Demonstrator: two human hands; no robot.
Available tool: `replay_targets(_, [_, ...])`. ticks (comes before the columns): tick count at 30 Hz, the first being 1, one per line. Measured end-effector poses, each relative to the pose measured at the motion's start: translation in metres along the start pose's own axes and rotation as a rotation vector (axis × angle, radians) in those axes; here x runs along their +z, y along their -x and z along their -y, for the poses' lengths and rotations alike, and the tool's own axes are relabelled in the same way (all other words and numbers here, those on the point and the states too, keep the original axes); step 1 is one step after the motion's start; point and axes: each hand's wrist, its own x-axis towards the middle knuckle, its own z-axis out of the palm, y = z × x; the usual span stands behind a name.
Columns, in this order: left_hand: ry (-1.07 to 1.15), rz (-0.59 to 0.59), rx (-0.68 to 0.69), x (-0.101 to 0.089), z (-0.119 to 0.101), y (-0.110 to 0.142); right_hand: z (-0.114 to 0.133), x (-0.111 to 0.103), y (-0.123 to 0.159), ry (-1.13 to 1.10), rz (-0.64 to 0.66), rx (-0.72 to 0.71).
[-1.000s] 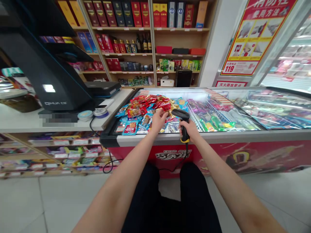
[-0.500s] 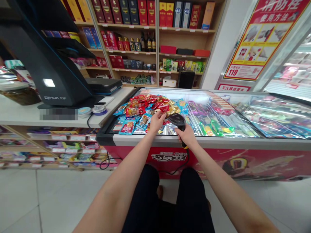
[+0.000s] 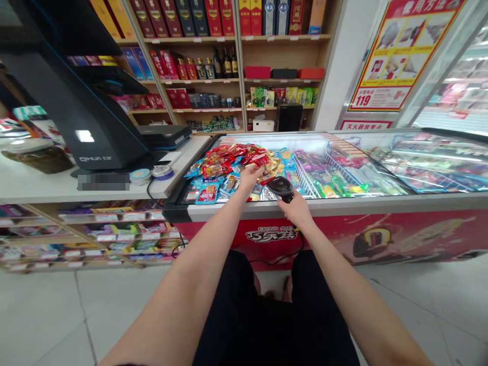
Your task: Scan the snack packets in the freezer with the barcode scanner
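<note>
Small red, gold and blue snack packets (image 3: pixel 217 168) lie heaped on the glass top of a chest freezer (image 3: pixel 229 211). At the near right side of the heap is my left hand (image 3: pixel 249 178), its bent fingers closed on a snack packet that they mostly cover. A black barcode scanner (image 3: pixel 281 186) is gripped in my right hand (image 3: pixel 298 209), its head tilted over the glass just right of my left fingers. The scanner's cable (image 3: pixel 302 243) hangs down the freezer's red front.
To the left, a counter (image 3: pixel 46 192) carries a black checkout terminal (image 3: pixel 95 122), two small round tubs and a jar (image 3: pixel 38 155). Wire baskets (image 3: pixel 305 178) of wrapped goods show through the freezer glass. Shelves of boxes and bottles (image 3: pixel 224 65) stand behind.
My right hand has tipped the scanner from upright to leaning, its head now lower and nearer the packets. My left hand stays at the heap with little movement. The camera view shifts slightly.
</note>
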Motion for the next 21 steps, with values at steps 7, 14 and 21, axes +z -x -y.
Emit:
replay_targets(7, [0.096, -0.047, -0.099, 0.003, -0.002, -0.009, 0.025, -0.009, -0.012, 0.084, -0.037, -0.001])
replay_targets(14, [0.134, -0.057, -0.078, -0.002, 0.001, -0.011, 0.030, -0.007, -0.007, 0.114, 0.014, -0.005])
replay_targets(21, [0.251, 0.007, -0.076, -0.011, 0.000, -0.006, 0.042, -0.007, -0.013, 0.254, 0.023, 0.010])
